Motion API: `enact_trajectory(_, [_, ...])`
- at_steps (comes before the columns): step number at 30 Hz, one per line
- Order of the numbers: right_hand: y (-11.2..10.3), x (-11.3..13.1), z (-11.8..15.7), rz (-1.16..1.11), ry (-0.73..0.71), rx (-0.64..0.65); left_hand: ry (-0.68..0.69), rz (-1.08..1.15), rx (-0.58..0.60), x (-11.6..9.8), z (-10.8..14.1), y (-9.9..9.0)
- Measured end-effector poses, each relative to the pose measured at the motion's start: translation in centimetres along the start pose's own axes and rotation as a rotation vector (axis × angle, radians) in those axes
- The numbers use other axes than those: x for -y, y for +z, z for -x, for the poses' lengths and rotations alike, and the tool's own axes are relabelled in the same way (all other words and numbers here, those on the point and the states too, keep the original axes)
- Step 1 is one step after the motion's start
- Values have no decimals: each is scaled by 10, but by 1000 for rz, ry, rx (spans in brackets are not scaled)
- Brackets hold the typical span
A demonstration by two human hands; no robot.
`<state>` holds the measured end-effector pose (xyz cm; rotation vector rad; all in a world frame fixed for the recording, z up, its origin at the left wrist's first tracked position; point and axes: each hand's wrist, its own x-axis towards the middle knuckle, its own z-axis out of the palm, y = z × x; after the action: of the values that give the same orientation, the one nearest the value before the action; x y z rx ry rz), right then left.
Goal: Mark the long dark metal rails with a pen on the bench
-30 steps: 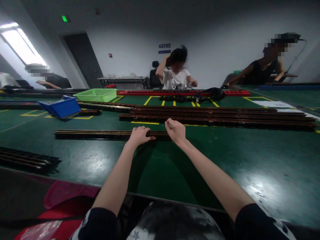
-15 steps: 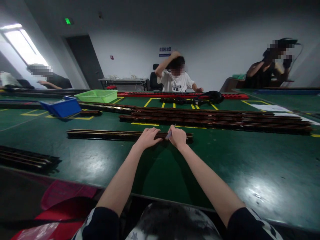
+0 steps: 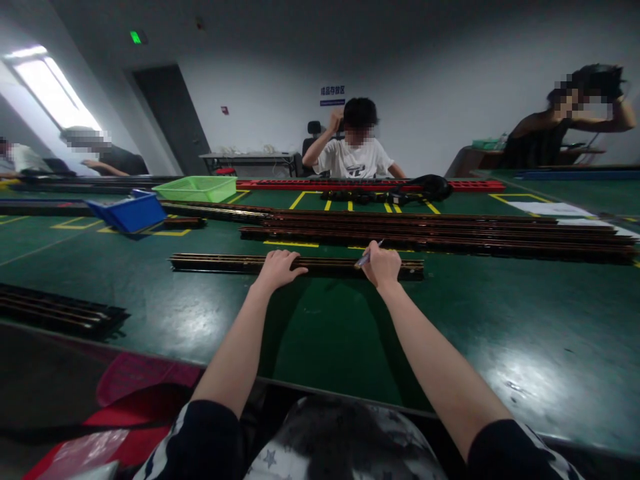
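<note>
A short bundle of long dark strips (image 3: 330, 268) with gold-coloured edges lies crosswise on the green table in front of me. My left hand (image 3: 276, 268) rests on top of it, left of its middle, fingers laid over it and thumb stretched out to the right. Near the right end, my right hand (image 3: 383, 265) is closed around a slim grey pen-like tool (image 3: 369, 255). The tool slants, its lower end at the strips; whether it touches them I cannot tell. My right palm side hides part of the bundle.
Beyond lies a longer stack of dark strips (image 3: 450, 233). A blue bin (image 3: 129, 215) and a green basket (image 3: 197, 189) stand at the left back. More strips (image 3: 60, 310) lie near the left front edge. A person (image 3: 356, 150) sits opposite, others to both sides.
The short bundle has shifted to the right. My hands have moved farther apart, the right one going right with the pen-like tool and the left one slightly left.
</note>
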<state>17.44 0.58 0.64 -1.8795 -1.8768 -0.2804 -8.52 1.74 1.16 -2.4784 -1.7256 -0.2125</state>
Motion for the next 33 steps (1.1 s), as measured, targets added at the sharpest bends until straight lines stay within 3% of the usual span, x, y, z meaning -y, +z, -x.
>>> enact_trajectory(7, [7, 38, 9, -80, -168, -16, 81, 1, -115, -38, -8, 10])
enact_trajectory(12, [11, 51, 11, -24, -80, 59, 163, 26, -103, -56, -12, 11])
enact_trajectory(17, [8, 41, 4, 6, 28, 108, 192, 83, -62, -41, -12, 7])
enact_trajectory(21, [1, 22, 0, 1, 93, 132, 66, 73, -9, -17, -6, 4])
enact_trajectory(26, [-3, -4, -2, 42, 263, 64, -44, 82, 11, 1, -2, 3])
enact_trajectory(29, [0, -9, -2, 73, 260, 16, -47, 76, -7, 3, -3, 5])
enact_trajectory(33, [6, -1, -1, 45, 143, -22, -37, 75, -50, -2, -6, 10])
